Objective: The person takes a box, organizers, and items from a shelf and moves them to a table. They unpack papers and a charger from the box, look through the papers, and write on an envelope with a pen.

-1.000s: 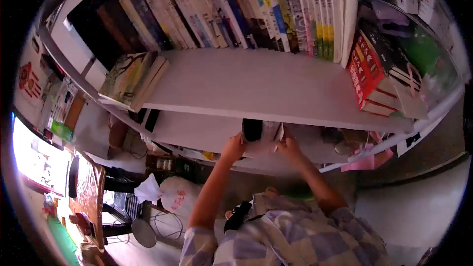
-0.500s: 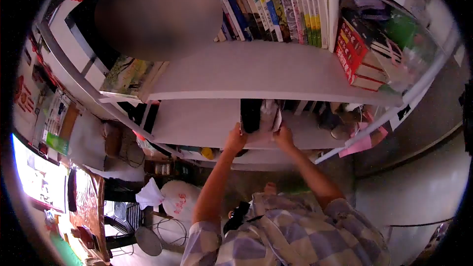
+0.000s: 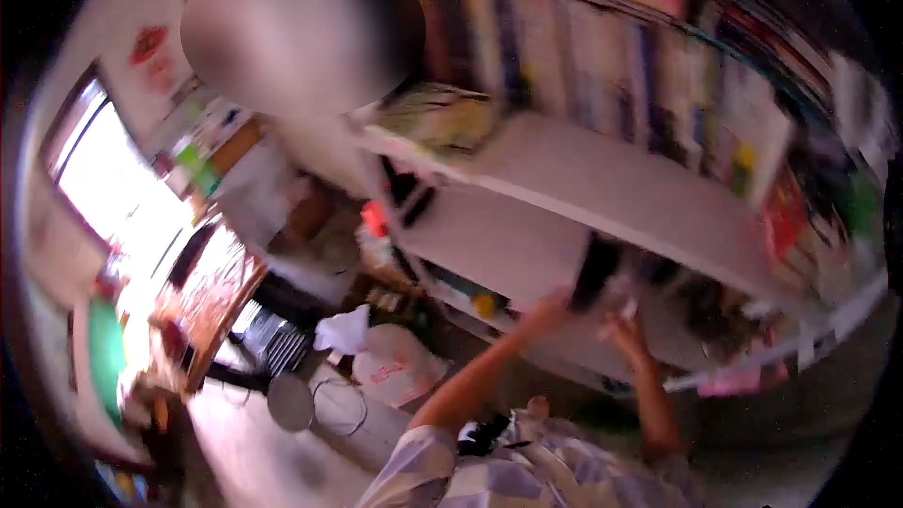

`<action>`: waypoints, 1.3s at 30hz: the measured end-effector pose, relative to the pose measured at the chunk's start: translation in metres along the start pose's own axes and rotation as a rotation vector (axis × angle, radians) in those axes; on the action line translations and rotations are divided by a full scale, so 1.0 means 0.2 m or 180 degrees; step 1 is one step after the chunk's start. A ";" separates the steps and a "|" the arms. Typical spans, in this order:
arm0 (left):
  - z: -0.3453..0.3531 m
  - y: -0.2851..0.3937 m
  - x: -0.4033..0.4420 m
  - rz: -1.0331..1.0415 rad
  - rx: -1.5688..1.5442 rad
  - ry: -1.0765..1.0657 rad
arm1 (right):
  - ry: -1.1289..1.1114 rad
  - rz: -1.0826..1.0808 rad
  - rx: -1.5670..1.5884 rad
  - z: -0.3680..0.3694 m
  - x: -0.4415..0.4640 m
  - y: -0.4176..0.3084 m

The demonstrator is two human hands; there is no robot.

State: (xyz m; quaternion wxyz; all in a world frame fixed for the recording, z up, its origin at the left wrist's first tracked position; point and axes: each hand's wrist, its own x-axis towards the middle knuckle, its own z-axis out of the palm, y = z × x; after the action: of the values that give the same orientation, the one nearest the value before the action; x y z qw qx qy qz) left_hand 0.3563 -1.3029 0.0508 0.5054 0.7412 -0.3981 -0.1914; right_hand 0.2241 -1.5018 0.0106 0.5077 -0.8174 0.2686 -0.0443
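Both my hands are at the lower shelf of a bookcase, and the view is smeared by motion. My left hand [image 3: 550, 312] is beside a dark upright thing [image 3: 594, 273] whose kind I cannot make out; its fingers are blurred. My right hand [image 3: 623, 329] has its fingers curled in against a pale, whitish thing [image 3: 621, 297] just right of the dark one. What that pale thing is cannot be told.
The upper shelf [image 3: 602, 183] carries a long row of books [image 3: 602, 66], with a flat book [image 3: 437, 118] at its left end. To the left stand a wooden desk [image 3: 221, 315], a white sack [image 3: 400, 362] and a round stool seat [image 3: 291, 403]. Pink material [image 3: 743, 376] hangs at right.
My head has turned left, so the bookcase and both hands appear farther right and tilted. The window and desk show more fully. Both hands are still at the dark and pale things.
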 end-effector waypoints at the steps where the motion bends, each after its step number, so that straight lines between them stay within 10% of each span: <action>1: 0.09 -0.17 0.07 0.0189 -0.0284 0.0110 | 0.0084 -0.0159 -0.0017 -0.01 0.03 0.01; 3: 0.13 -0.24 0.17 -0.0487 0.0833 -0.0068 | 0.0254 -0.0452 -0.0035 -0.03 0.10 0.03; 8: 0.14 -0.25 0.04 0.0523 0.1297 0.0747 | 0.0668 -0.0958 -0.0029 -0.02 0.16 0.08; 11: 0.14 -0.30 -0.09 -0.0322 0.1200 0.0481 | 0.0524 -0.1229 0.0072 0.11 0.08 -0.01; 17: -0.34 0.33 -0.95 -0.1632 0.0587 0.0801 | -0.1062 -0.1579 0.0092 0.59 -0.22 -0.26; 26: -0.38 0.34 -2.07 -0.2674 0.0870 0.2809 | -0.1929 -0.2866 -0.0166 1.43 -0.83 -0.62; 39: -0.50 0.52 -3.93 -0.3780 0.0949 0.3848 | -0.4279 -0.2784 -0.1033 2.62 -2.44 -1.25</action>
State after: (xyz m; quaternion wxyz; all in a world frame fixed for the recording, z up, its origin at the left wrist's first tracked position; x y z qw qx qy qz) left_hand -0.0950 -0.6451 0.0931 0.3442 0.8600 0.3722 0.0579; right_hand 0.0882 -0.7590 0.0693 0.3725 -0.7636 -0.4333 0.3006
